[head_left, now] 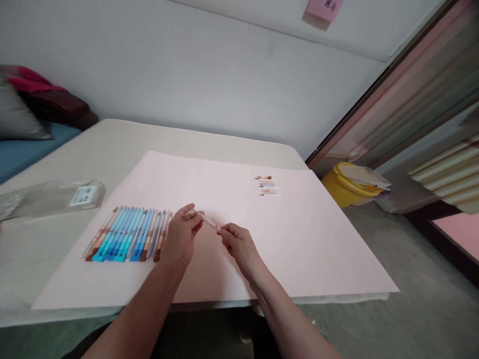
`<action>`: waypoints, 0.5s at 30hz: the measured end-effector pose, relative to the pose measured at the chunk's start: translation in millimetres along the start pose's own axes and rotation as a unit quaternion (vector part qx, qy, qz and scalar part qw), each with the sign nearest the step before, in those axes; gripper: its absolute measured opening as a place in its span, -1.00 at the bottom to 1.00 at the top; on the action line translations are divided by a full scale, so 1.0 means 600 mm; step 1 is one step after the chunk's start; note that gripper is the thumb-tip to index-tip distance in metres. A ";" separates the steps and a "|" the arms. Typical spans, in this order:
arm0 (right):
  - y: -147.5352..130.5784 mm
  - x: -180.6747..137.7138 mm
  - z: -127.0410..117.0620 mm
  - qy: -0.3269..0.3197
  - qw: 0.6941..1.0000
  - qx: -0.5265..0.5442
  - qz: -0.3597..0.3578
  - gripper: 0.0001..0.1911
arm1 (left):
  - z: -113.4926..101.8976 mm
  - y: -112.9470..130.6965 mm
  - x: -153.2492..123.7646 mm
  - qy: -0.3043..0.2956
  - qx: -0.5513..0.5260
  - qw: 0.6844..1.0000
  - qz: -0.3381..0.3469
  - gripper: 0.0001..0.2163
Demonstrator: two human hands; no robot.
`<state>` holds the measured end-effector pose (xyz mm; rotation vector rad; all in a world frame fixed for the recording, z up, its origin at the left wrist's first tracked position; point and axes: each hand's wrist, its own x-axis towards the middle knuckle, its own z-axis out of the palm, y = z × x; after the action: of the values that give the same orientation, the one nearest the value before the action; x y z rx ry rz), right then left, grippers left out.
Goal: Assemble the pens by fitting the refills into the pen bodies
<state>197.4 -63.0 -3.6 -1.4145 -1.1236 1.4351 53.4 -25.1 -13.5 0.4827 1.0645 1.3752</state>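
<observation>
Between my two hands a slim pale pen [209, 221] is held above the pink sheet [299, 249]. My left hand [183, 230] pinches its upper left end, where a thin tip shows. My right hand [237, 242] grips the lower right end with thumb and fingers closed. Left of my left hand, a row of pens [125, 232] in blue, brown and clear lies side by side, partly hidden by that hand. Farther off to the right lie a short brown pen part [265, 177] and small pen parts with thin refills [269, 192].
A clear plastic bag [48, 199] with a white label lies on the table's left side. A yellow bucket [346, 187] stands on the floor beyond the right edge. The wall [187, 70] rises behind the table, and a grey cushion [17, 109] rests at far left.
</observation>
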 end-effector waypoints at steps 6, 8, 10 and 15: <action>-0.003 -0.001 -0.001 -0.002 1.000 -0.003 0.003 -0.78 | 0.004 0.001 -0.002 0.028 0.015 0.999 -0.009 -0.59; -0.003 -0.001 0.000 -0.005 1.000 0.000 0.003 -0.78 | 0.004 0.000 -0.001 0.030 0.015 0.999 -0.009 -0.59; -0.002 -0.001 0.000 -0.008 1.000 0.007 0.003 -0.78 | 0.003 0.000 -0.001 0.011 -0.002 1.000 -0.003 -0.58; 0.001 -0.001 -0.001 -0.020 0.996 0.081 0.021 -0.81 | 0.000 0.003 -0.001 -0.030 -0.026 0.999 0.005 -0.55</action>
<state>197.8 -64.1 -4.2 -1.3069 -0.9828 1.5533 52.6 -25.3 -11.8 0.4874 0.9766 1.3856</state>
